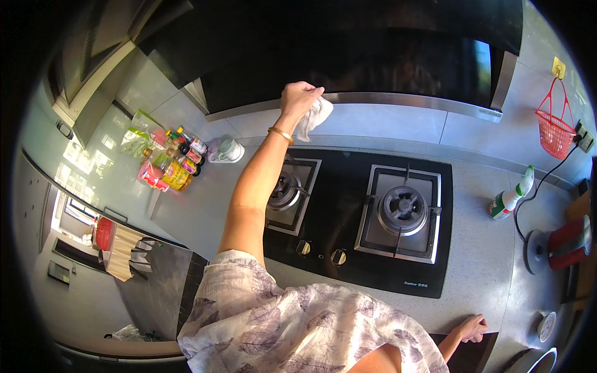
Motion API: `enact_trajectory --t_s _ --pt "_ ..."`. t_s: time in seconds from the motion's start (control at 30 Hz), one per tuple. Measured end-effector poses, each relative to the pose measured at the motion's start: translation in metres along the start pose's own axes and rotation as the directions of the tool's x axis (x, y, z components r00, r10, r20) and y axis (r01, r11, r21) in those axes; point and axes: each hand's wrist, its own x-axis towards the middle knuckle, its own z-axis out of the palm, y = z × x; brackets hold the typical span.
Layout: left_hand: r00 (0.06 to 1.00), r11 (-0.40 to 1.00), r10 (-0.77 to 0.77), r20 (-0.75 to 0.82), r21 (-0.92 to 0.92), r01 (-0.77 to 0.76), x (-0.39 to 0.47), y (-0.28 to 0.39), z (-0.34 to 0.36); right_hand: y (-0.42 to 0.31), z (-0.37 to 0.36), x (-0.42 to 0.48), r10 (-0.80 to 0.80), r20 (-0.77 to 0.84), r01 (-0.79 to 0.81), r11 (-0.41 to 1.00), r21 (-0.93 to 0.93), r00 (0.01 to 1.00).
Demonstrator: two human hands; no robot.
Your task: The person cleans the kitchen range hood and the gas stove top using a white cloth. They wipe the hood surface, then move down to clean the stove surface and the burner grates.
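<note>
My left hand (300,98) is raised across the cooktop, its fingers closed on a crumpled white cloth (315,117). Hand and cloth are at the steel lower lip (392,98) of the black range hood (345,56); whether they touch it I cannot tell. Below lies a black glass gas cooktop (343,196) with a left burner (284,190), partly behind my forearm, and a right burner (404,208). Two control knobs (338,257) sit at its front. My right hand (472,328) rests low at the counter's (480,279) front edge, fingers curled, with nothing visible in it.
Sauce and oil bottles (175,171) crowd the left corner beside a white holder (227,150). On the right stand a spray bottle (512,196), a dark round lid (537,252) and a red pot (569,242). A red basket (555,133) hangs above a black cord (543,193).
</note>
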Motion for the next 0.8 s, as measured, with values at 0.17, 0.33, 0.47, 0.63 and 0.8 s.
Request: enact_trajectory --t_s 0.17,0.33,0.47,0.63,0.8 --pt "0.989 0.898 0.133 0.063 0.415 -0.147 -0.008 0.031 -0.007 -0.002 -0.003 0.0 -0.014 0.001 0.014 1.0 -0.008 1.0" --pt "0.963 0.813 0.234 0.133 0.517 -0.269 -0.004 0.035 -0.008 0.001 -0.001 0.002 -0.023 -0.023 0.023 1.0 -0.008 0.999" --pt "0.946 0.804 0.27 0.179 0.499 -0.324 0.001 0.031 -0.011 0.01 0.006 0.009 -0.022 0.005 0.022 0.999 0.03 1.0" --pt "0.955 0.824 0.231 0.188 0.483 -0.295 -0.001 0.035 -0.014 0.004 0.002 0.002 -0.045 -0.012 0.045 0.999 0.002 0.999" --pt "0.952 0.849 0.245 0.184 0.433 -0.302 0.001 0.033 -0.013 0.005 0.003 0.004 -0.034 -0.012 0.034 0.999 -0.007 0.999"
